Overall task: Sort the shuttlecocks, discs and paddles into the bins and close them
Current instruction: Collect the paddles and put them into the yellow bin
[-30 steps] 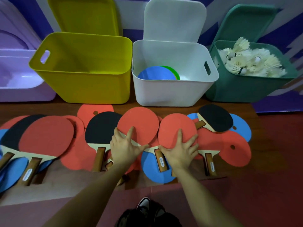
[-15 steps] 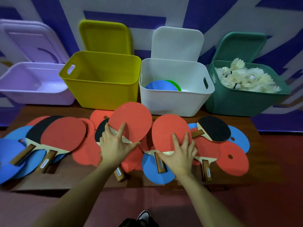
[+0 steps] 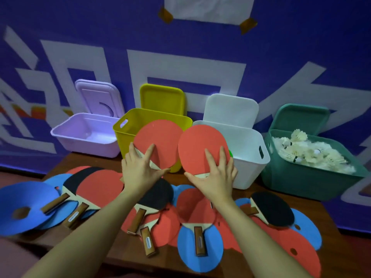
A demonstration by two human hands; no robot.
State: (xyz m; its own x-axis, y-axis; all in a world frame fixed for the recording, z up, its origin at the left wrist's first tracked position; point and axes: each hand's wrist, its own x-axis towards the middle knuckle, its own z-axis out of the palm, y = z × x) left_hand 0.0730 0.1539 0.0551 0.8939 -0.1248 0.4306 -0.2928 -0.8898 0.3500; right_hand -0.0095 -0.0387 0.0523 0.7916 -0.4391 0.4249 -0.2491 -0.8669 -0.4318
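Shuttlecocks binned; left hand and right hand each grip a raised paddle; beneath them many paddles, discs remain; bins open.

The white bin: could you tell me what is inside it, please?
Inside the white bin, only a sliver of a green disc shows. The red paddle held by the right hand covers the rest.

A white paper sheet, fixed with brown tape, hangs on a purple wall with white graphics.
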